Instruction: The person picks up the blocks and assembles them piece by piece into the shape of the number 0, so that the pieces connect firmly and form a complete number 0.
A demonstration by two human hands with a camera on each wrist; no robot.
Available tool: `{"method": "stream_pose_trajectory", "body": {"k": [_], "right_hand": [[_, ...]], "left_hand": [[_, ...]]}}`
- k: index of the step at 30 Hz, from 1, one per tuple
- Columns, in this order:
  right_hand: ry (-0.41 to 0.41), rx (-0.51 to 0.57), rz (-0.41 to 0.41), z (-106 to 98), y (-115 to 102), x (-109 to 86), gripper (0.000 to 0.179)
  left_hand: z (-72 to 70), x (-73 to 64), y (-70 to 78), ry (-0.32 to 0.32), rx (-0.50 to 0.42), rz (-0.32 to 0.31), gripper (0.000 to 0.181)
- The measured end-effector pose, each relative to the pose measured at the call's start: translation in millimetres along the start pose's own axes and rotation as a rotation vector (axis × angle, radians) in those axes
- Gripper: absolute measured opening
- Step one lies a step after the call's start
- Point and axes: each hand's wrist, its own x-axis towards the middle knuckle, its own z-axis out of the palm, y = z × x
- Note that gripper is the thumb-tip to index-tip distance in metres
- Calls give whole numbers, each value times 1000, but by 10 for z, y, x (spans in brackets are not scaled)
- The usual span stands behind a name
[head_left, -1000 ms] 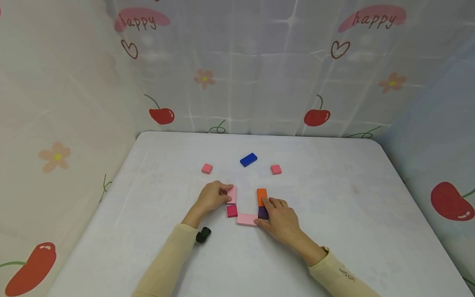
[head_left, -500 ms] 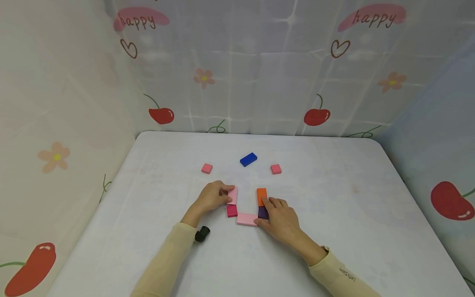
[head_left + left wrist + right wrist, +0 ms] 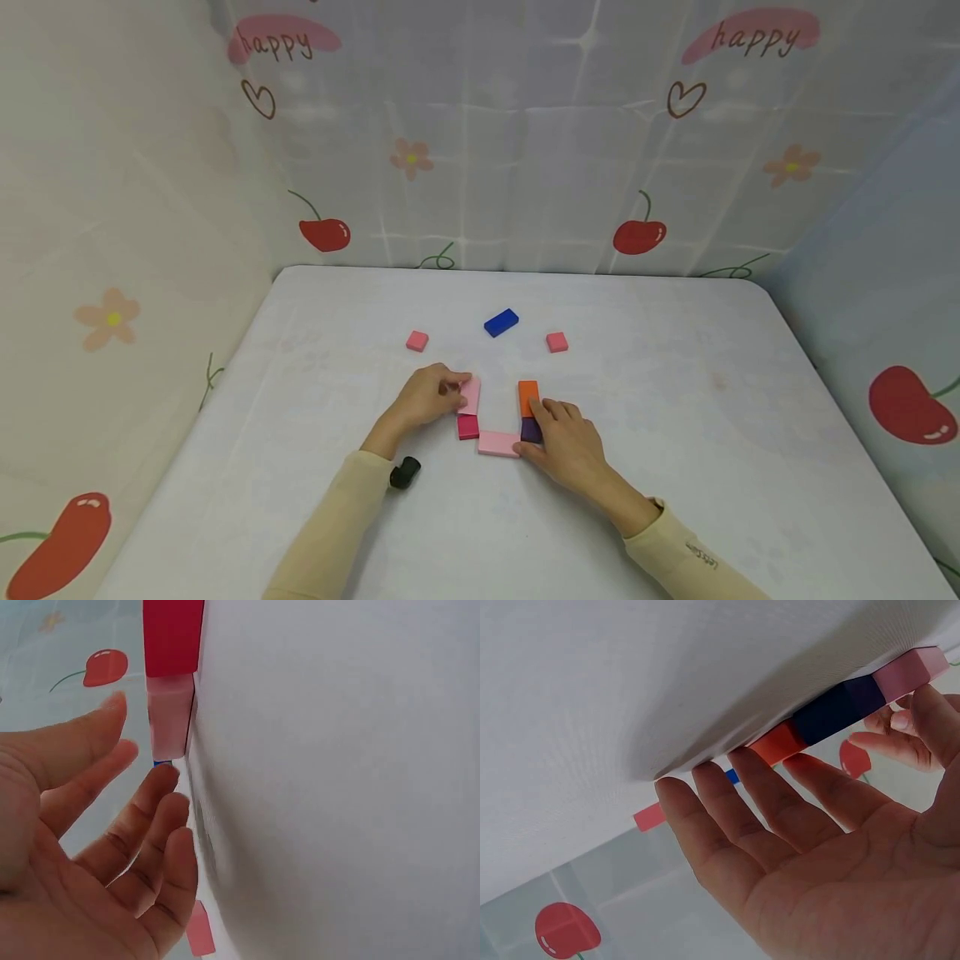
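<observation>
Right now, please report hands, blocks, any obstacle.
Left hand at long pink block meeting far side of red block. Right hand at orange block. No obstruction visible.

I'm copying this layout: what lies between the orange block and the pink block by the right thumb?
The right wrist view shows a dark purple block between them.

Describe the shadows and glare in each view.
Head view: glare streaks on the printed backdrop, soft shadow beside the left sleeve; left wrist view: shadow on the white tabletop by the left hand; right wrist view: broad shadow beside the right hand and orange block.
</observation>
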Motion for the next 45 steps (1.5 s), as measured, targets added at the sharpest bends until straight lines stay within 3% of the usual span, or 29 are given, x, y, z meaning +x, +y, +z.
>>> {"method": "stream_pose_trajectory", "body": {"k": [6,10,16,27,35,45], "right_hand": [[9,5,-4,-7,7,-10,71],[-1,6,5,-5,7,-10,71],[0,9,-3,9,12,-13,71],[4,11,-4,18,14,-15,71],[3,9,0,28,22,-11,71],[15,-1,-5,28,25,-13,70]], "left_hand": [[-212,134,-138,240,-24,-42,49],[-372,276,-281,293,-45,-100,54],[-470,428,-464,243,-72,-191,51],[-482,500,-559,196,-60,-215,43],[-455,520,-471,157,-58,-228,42],[-304,572,-308,116,-34,-218,41]]}}
